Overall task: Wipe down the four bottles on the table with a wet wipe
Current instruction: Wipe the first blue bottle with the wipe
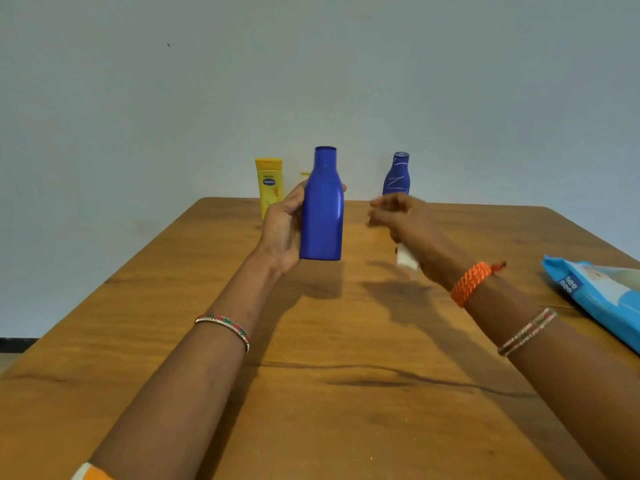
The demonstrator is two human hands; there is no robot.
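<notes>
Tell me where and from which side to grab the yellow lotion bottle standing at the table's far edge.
Grip the yellow lotion bottle around its flat body below the cap, coming from its left side. It stands upright, and the left hand holding the large blue plastic bottle crowds its right side.

Head view, down onto table (311, 393)

big blue bottle (322, 209): upright, capless, held above table | yellow bottle (269, 185): upright, far edge, left | small blue bottle (397, 174): upright, white scribbles, far edge, right | wet wipe (406, 258): white, bunched, blurred, under right hand
</notes>
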